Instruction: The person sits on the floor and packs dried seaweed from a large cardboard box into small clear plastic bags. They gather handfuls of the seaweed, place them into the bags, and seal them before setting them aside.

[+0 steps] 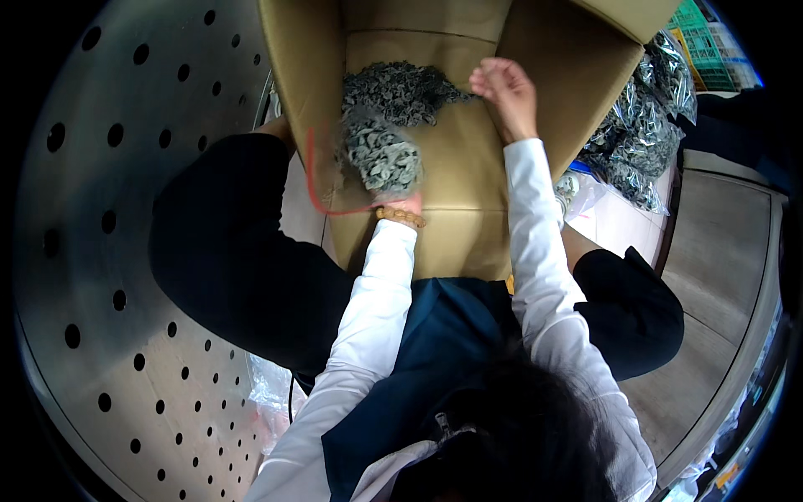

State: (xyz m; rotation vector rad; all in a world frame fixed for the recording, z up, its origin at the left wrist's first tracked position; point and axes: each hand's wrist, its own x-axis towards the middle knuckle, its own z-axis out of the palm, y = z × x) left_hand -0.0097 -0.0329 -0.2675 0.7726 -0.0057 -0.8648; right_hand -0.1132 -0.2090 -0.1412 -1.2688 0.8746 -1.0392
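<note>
A large open cardboard box [464, 182] stands between the knees. Dark grey-green, crinkled dried pieces [401, 91] lie heaped inside it. My left hand [401, 202], with a beaded bracelet at the wrist, is on a clear plastic bag [384, 154] partly filled with the same kind of pieces; the bag hides most of the fingers. A thin red strip [310, 169], blurred, curves from beside the bag towards the left wrist. Over the right side of the box my right hand [505, 94] is raised, its fingers curled near the heap's right end. Whether it pinches a small piece cannot be told.
A perforated metal surface [125, 251] fills the left side. Several filled clear bags [640, 138] lie on the floor beyond the box's right wall, near a jar [566, 188]. Green crates [702, 47] stand at the upper right, and a grey panelled surface [715, 238] is at the right.
</note>
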